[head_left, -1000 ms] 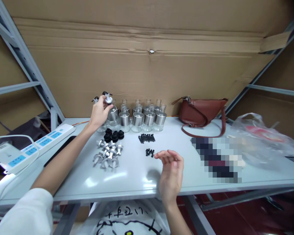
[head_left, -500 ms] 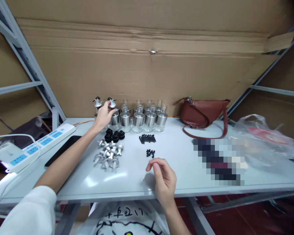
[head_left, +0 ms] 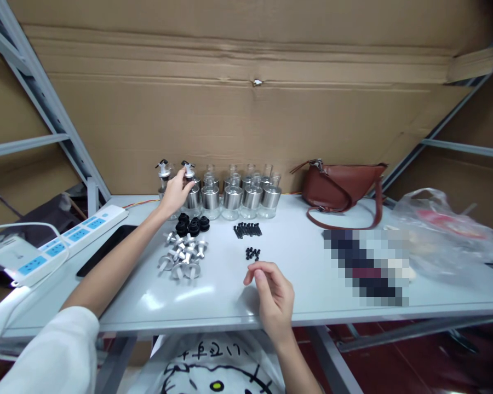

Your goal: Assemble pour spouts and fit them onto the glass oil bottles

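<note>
At the back left, my left hand point(head_left: 175, 192) is closed around a silver pour spout point(head_left: 188, 171) with a black lever. The spout sits at the neck of a glass bottle with a steel band point(head_left: 193, 200), partly hidden by my fingers. A second spout point(head_left: 163, 169) stands on the bottle to its left. My right hand point(head_left: 276, 298) hovers over the front edge, loosely curled with the thumb apart, and nothing shows in it. Just beyond it are small black caps point(head_left: 253, 253) and a row of black levers point(head_left: 247, 230).
Several open bottles point(head_left: 232, 201) stand in rows at the back. Black stoppers point(head_left: 194, 225) and silver spout parts point(head_left: 183, 254) lie left of centre. A power strip point(head_left: 72, 243) and black phone point(head_left: 104, 251) are left; a brown bag point(head_left: 332, 189) and plastic bag point(head_left: 439, 230) right.
The view has shifted very slightly. My left hand stays on the same spout, and my right hand keeps nearly the same place and curl.
</note>
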A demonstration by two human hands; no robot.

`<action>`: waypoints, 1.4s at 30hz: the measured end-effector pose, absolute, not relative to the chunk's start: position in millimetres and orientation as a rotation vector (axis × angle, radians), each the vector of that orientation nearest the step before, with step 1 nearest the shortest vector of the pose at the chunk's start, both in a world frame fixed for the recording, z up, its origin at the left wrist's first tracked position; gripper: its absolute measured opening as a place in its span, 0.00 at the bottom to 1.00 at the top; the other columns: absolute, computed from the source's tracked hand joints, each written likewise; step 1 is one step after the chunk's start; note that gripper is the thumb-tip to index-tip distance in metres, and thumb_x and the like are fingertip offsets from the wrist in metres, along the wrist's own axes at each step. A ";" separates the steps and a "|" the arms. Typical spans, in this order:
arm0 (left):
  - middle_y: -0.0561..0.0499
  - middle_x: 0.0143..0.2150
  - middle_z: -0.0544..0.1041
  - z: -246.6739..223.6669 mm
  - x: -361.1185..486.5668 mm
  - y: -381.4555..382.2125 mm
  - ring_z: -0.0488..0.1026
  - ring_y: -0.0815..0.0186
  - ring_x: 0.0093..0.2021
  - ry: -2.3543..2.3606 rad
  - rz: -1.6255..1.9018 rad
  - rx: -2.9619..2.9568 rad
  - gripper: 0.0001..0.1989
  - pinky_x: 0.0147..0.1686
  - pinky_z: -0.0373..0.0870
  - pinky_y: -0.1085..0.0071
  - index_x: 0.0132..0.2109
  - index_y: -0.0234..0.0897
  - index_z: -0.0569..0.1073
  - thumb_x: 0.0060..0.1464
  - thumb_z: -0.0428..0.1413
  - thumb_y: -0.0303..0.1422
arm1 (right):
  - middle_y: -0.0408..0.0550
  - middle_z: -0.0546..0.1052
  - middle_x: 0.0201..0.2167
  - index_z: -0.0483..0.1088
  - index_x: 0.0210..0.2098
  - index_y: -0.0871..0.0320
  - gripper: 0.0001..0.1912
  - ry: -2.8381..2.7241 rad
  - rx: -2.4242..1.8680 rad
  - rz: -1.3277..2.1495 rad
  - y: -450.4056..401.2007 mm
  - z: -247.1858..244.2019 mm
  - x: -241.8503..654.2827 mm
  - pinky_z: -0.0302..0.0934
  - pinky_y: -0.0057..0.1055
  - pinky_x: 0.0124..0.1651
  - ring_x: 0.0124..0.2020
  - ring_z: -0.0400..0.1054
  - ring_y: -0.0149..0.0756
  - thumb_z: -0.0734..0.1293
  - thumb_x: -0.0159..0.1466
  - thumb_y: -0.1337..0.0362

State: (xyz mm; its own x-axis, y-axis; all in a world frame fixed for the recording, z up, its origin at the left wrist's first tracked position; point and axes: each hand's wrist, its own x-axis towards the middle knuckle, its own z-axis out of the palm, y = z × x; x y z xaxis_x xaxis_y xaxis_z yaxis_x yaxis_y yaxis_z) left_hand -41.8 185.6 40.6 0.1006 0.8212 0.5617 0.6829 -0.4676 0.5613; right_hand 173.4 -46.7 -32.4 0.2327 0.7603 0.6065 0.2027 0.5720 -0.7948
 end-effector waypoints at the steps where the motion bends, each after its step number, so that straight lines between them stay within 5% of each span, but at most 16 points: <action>1: 0.35 0.48 0.78 40.7 -42.4 186.0 0.77 0.54 0.46 1.522 1.296 2.211 0.25 0.50 0.71 0.61 0.60 0.25 0.63 0.57 0.53 0.32 | 0.42 0.73 0.22 0.71 0.34 0.57 0.09 -1.321 -0.933 0.473 -46.6 -31.8 173.3 0.64 0.29 0.31 0.24 0.68 0.31 0.61 0.67 0.65; 9: 0.37 0.51 0.77 45.4 -47.2 183.1 0.76 0.55 0.49 1.456 1.226 2.199 0.33 0.52 0.71 0.58 0.65 0.30 0.54 0.55 0.54 0.31 | 0.41 0.72 0.22 0.71 0.35 0.57 0.08 -1.329 -0.924 0.471 -46.8 -29.8 171.8 0.64 0.28 0.31 0.24 0.68 0.31 0.61 0.67 0.65; 16: 0.29 0.68 0.54 75.0 -51.2 153.8 0.64 0.47 0.63 1.517 1.292 2.217 0.39 0.56 0.67 0.54 0.68 0.32 0.46 0.54 0.56 0.31 | 0.42 0.72 0.21 0.71 0.34 0.57 0.09 -1.322 -0.928 0.473 -47.0 -30.2 173.2 0.64 0.29 0.31 0.24 0.68 0.31 0.61 0.67 0.64; 19: 0.37 0.59 0.64 95.7 -45.9 120.1 0.69 0.54 0.55 1.473 1.355 2.540 0.26 0.56 0.66 0.57 0.61 0.35 0.59 0.57 0.54 0.31 | 0.41 0.72 0.21 0.71 0.34 0.57 0.09 -1.322 -0.931 0.469 -46.9 -29.6 173.3 0.64 0.29 0.30 0.24 0.69 0.32 0.61 0.67 0.63; 23: 0.48 0.43 0.74 102.0 -34.4 83.0 0.73 0.61 0.41 1.088 0.472 2.814 0.08 0.42 0.69 0.67 0.45 0.38 0.70 0.58 0.53 0.30 | 0.41 0.72 0.21 0.71 0.34 0.57 0.08 -1.323 -0.924 0.465 -47.0 -29.3 172.4 0.64 0.29 0.30 0.24 0.69 0.32 0.61 0.67 0.64; 30: 0.46 0.45 0.77 73.6 -12.9 77.6 0.74 0.59 0.42 1.157 -0.313 2.657 0.12 0.34 0.64 0.72 0.44 0.38 0.73 0.50 0.56 0.27 | 0.41 0.72 0.21 0.71 0.34 0.57 0.08 -1.336 -0.929 0.464 -46.8 -30.4 172.6 0.64 0.29 0.31 0.24 0.69 0.31 0.61 0.67 0.64; 42: 0.51 0.30 0.70 73.4 -1.4 73.8 0.64 0.65 0.28 1.113 -0.235 2.665 0.07 0.26 0.54 0.71 0.36 0.37 0.67 0.53 0.49 0.21 | 0.41 0.72 0.22 0.71 0.35 0.57 0.07 -1.346 -0.934 0.454 -46.7 -32.0 172.9 0.64 0.28 0.32 0.25 0.69 0.31 0.61 0.67 0.66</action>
State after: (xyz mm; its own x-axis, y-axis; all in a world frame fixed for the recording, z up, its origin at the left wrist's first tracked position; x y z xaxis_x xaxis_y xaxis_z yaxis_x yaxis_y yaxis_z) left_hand -1.4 73.8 73.4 0.6965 0.6763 -0.2397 0.7155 -0.6799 0.1606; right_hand 172.9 -46.7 -32.0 0.2115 0.7561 0.6194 0.2262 0.5786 -0.7836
